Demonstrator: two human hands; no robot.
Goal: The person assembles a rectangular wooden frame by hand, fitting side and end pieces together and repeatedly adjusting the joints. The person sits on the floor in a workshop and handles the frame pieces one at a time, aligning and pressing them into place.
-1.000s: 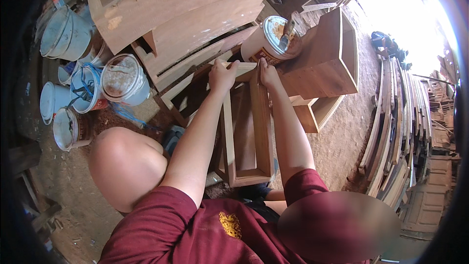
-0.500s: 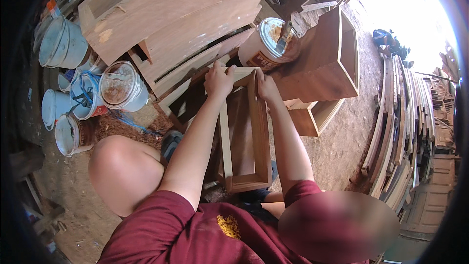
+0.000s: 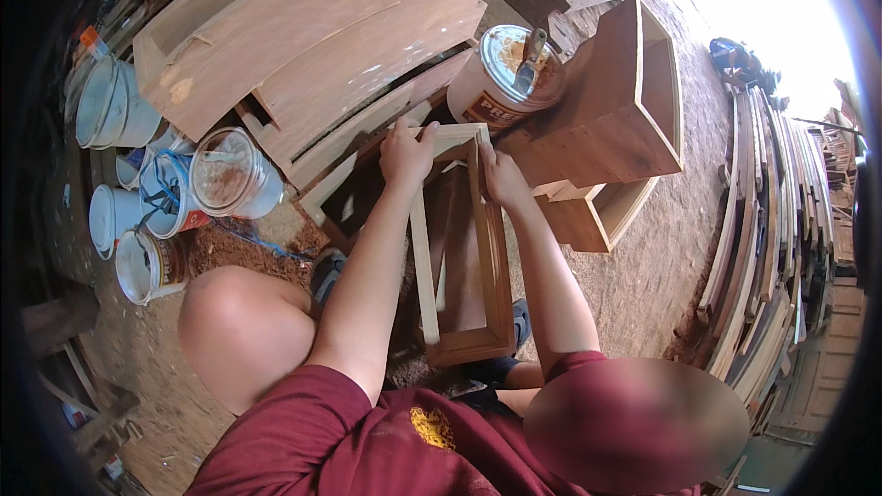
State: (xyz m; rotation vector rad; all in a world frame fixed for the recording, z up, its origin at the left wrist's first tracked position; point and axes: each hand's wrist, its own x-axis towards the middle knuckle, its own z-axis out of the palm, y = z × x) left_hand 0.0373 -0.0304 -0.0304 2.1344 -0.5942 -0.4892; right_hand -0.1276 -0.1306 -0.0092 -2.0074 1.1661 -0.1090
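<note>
Between my legs stands a wooden drawer (image 3: pixel 499 298), a long open box with its open side facing up. My left hand (image 3: pixel 405 158) grips its far left corner, fingers over the rim and thumb on the far edge. At the far right corner my right hand (image 3: pixel 505 180) holds the side wall, with part of its fingers hidden by the wood. Another wooden frame (image 3: pixel 333 186) lies beyond and to the left of the drawer, partly covered by my left arm.
A large wooden cabinet (image 3: pixel 303 46) lies across the far side. Beside it is a lidded bucket (image 3: pixel 482 87) with a putty knife (image 3: pixel 530 62) on top. More wooden drawers (image 3: pixel 606 119) stand at right, near stacked planks (image 3: pixel 744 220). Several buckets (image 3: pixel 235 173) crowd the left.
My right hand has shifted slightly nearer along the drawer's side wall, its grip altered. The left hand stays on its corner. The view has moved a little.
</note>
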